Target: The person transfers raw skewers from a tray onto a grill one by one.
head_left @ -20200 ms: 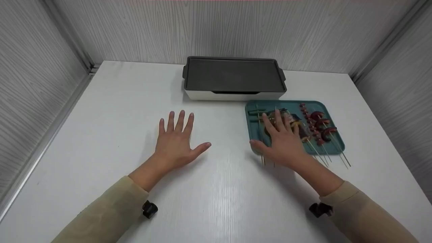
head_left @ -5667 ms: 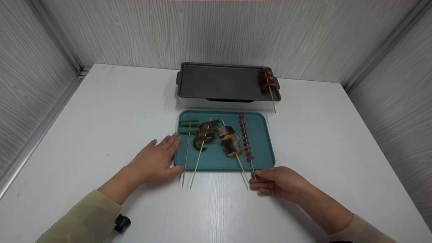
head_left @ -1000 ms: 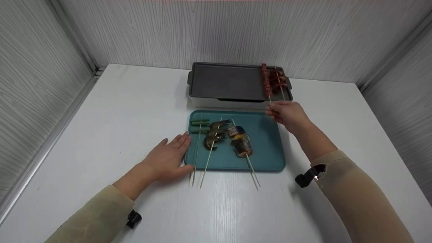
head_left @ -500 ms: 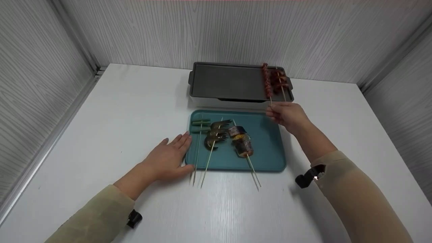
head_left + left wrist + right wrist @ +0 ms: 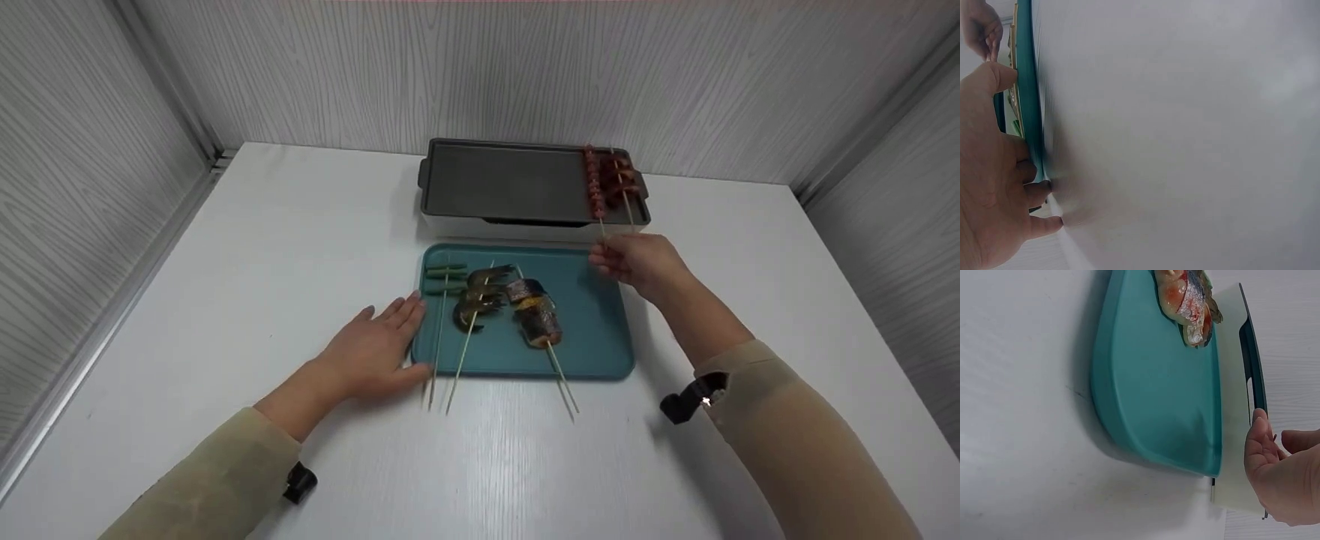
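Observation:
My right hand (image 5: 637, 262) pinches the bare stick of a skewer of small red pieces (image 5: 593, 184), which lies along the right part of the black griddle plate (image 5: 510, 180). Right beside it is a skewer of dark red curled pieces (image 5: 619, 180). In the right wrist view, the right hand's (image 5: 1283, 467) thumb and fingers meet around a thin stick end, mostly hidden. With fingers extended, my left hand (image 5: 371, 352) rests against the left edge of the teal tray (image 5: 592, 360). On the tray lie a green vegetable skewer (image 5: 445, 279), a shrimp skewer (image 5: 477, 298) and a fish-chunk skewer (image 5: 538, 319).
The griddle's pale base (image 5: 457, 225) stands just behind the tray, close to the back wall (image 5: 510, 75). Stick ends of the tray's skewers overhang its front edge above the white table (image 5: 510, 465). Panels enclose both sides.
Over the longer span, both red skewers have gone from the tray to the griddle. In the last half second, the right hand and its skewer have shifted slightly down and back; the left hand stays put.

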A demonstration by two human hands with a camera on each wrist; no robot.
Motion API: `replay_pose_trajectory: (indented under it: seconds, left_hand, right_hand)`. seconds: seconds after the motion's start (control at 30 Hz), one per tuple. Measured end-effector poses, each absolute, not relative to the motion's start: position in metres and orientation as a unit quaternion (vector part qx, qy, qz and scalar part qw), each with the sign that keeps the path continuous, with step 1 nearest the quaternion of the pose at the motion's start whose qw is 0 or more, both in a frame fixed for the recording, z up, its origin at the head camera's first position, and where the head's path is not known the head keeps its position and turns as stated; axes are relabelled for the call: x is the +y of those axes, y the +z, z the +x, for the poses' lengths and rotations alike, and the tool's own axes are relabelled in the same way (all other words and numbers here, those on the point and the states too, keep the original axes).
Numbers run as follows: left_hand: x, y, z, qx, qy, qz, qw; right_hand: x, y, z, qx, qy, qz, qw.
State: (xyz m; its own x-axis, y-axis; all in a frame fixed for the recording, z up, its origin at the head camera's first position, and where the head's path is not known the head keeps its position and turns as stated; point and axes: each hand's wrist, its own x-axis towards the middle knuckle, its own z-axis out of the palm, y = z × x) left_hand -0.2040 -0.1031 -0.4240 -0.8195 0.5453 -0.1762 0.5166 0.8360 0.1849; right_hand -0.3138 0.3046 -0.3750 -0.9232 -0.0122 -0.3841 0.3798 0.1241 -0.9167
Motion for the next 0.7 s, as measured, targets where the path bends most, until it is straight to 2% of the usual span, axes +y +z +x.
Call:
replay_pose_trajectory:
  seconds: [0.27,0.7]
  left_hand:
    - [-0.103,-0.422,-0.207,0.952,0.070,0.281,0.103]
    - [-0.107,-0.420,-0.207,0.952,0.072,0.277,0.107]
  right_hand:
    - [0.311,-0.375,-0.297,0.728,-0.655,0.112,0.171]
    - [0.315,-0.381,-0.238,0.721,-0.648,0.067,0.237]
